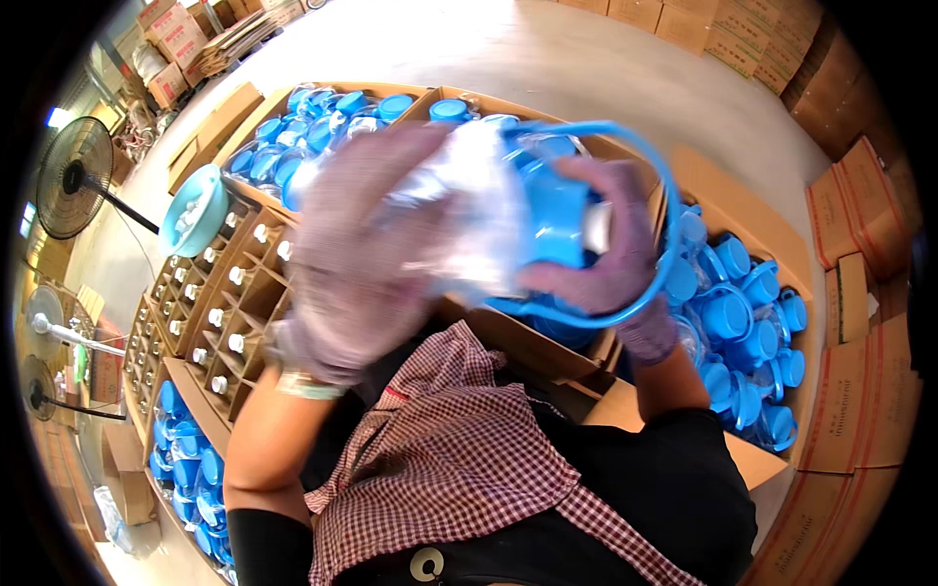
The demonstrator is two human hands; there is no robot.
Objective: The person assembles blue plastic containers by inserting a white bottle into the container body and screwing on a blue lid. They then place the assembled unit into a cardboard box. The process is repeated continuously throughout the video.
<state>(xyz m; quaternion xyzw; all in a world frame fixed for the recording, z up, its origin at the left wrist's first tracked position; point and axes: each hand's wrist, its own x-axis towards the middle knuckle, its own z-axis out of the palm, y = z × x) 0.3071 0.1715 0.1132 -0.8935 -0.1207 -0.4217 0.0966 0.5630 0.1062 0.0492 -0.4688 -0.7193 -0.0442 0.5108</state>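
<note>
Both my hands wear pale purple gloves and are raised close to the camera. My left hand point(357, 264) grips a clear plastic bag point(469, 205) wrapped over a bottle. My right hand point(611, 249) holds the bottle's blue lid point(557, 220), whose blue loop strap point(657, 176) arcs around that hand. The bottle itself is mostly hidden by the bag and my fingers. Motion blur softens both hands.
Open cardboard boxes of blue-lidded bottles lie ahead point(322, 122), at right point(743, 332) and lower left point(186, 469). A divided carton point(230, 303) holds white-capped items. A light-blue bowl point(195, 210) sits on its edge. Fans point(73, 176) stand left; stacked cartons point(860, 391) at right.
</note>
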